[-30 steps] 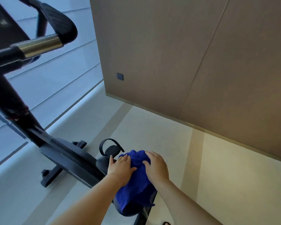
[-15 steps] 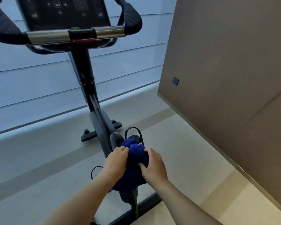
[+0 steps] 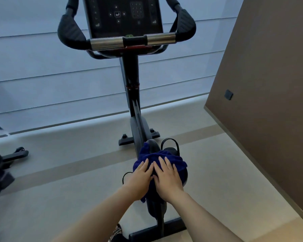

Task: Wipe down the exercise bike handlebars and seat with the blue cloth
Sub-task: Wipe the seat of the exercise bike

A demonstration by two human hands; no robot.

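As both palms lie flat, my left hand [image 3: 141, 175] and right hand [image 3: 166, 177] press the blue cloth [image 3: 175, 159] onto the seat [image 3: 185, 179], fingers [image 3: 162, 163] straight and close together, gripping nothing. Soft, light and limp, the cloth probably bunches and slides on the smooth seat; I judge a pinch at its far edge holds best. Half a second ago my fingers curled round its sides; now it is spread wider. Beyond, the handlebars [image 3: 70, 32] stand untouched.

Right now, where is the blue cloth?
Low in the middle of the head view, the blue cloth lies draped over the bike seat, pressed under the left hand and right hand, nearer than the handlebars.
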